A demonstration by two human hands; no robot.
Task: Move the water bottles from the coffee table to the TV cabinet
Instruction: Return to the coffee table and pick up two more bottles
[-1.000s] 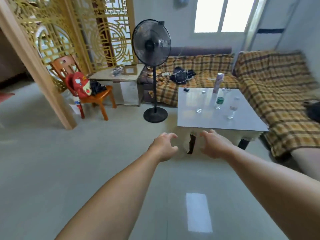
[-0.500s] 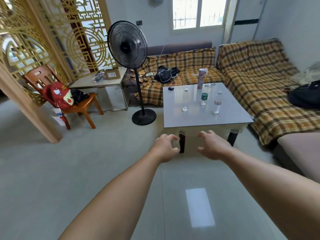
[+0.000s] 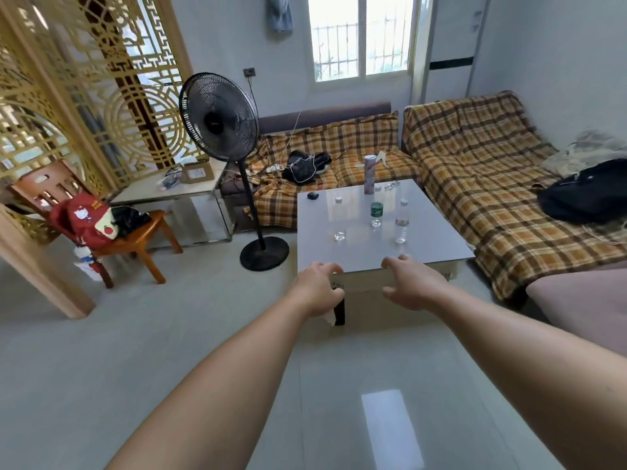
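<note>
Three clear water bottles stand on the glossy grey coffee table (image 3: 424, 252): one at the left (image 3: 339, 220), one with a green label (image 3: 376, 213) in the middle, one at the right (image 3: 401, 222). A tall pink-grey can (image 3: 369, 174) stands at the table's far edge. My left hand (image 3: 317, 288) and my right hand (image 3: 412, 284) reach forward in front of the table's near edge, both empty with fingers curled apart, well short of the bottles. No TV cabinet is in view.
A black standing fan (image 3: 220, 123) rises left of the table. A plaid-covered corner sofa (image 3: 475, 171) wraps the far and right sides, with a black bag (image 3: 590, 193) on it. A wooden chair with a red backpack (image 3: 84, 220) and a low side table (image 3: 176, 195) stand at left.
The view has come nearer to the coffee table and turned a little right. Both hands stay stretched forward, now level with the table's near edge.
</note>
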